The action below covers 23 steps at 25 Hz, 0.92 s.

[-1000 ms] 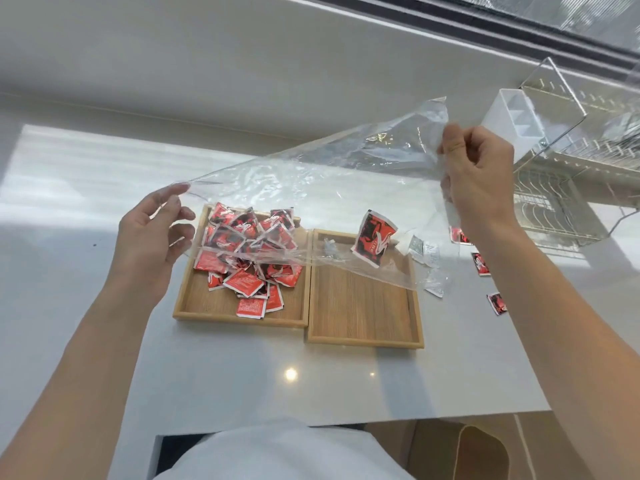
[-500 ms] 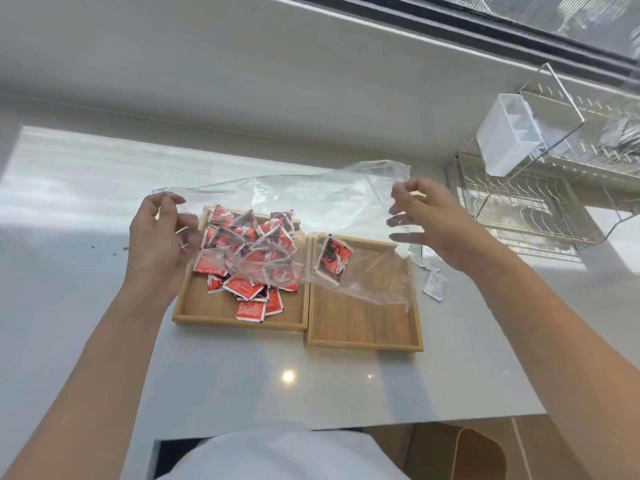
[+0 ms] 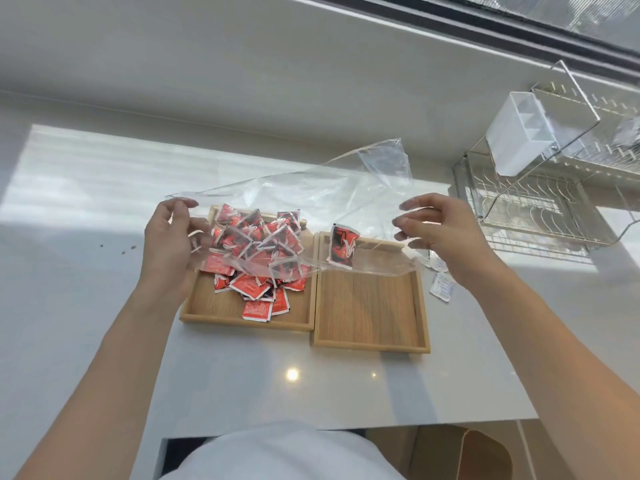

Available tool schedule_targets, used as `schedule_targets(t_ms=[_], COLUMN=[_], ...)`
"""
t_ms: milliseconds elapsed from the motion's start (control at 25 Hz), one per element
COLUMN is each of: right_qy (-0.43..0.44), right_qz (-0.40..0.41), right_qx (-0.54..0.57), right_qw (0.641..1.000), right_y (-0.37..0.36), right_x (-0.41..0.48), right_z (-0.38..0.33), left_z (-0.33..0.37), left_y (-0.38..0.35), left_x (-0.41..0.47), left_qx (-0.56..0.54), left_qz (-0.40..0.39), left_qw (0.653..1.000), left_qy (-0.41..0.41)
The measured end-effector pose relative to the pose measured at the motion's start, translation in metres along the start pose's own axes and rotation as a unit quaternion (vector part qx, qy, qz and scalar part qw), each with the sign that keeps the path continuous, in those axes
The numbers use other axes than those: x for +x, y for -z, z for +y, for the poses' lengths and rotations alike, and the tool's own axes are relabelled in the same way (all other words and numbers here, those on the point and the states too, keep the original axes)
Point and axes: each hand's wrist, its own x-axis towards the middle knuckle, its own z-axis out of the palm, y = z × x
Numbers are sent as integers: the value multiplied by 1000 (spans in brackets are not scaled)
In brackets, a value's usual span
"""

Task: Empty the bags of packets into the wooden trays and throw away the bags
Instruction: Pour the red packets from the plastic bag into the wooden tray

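Note:
A clear plastic bag is stretched sideways between my hands above two wooden trays. My left hand pinches its left edge. My right hand holds the right side with loosely curled fingers, partly behind the film. One red packet is still inside the bag, hanging over the far edge of the right tray, whose floor is bare. The left tray holds a pile of red packets, its far part seen through the bag.
White sachets lie on the counter right of the trays. A wire dish rack with a white cutlery holder stands at the far right. A brown bin sits below the counter's front edge.
My right hand came down from a high grip to the level of my left hand. The bag dropped and flattened over the trays, and the single red packet stayed inside it.

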Motion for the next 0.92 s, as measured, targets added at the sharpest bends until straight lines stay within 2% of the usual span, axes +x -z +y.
schedule_targets(t_ms=[240, 440, 680, 800, 920], right_qy=[156, 197, 173, 167, 114], right_qz=[60, 90, 84, 91, 58], right_qx=[-97, -124, -124, -86, -5], right_qw=[981, 968, 973, 978, 992], right_y=[-2, -10, -4, 5, 13], right_x=[-7, -9, -10, -7, -6], right_z=[-28, -41, -32, -29, -18], left_z=[-26, -33, -33, -29, -22], left_y=[1, 4, 6, 2, -2], left_x=[-1, 3, 5, 4, 0], left_qx=[53, 53, 56, 50, 51], left_qz=[15, 11, -3, -15, -27], left_qw=[998, 998, 997, 997, 996], left_qy=[-3, -23, -54, -55, -62])
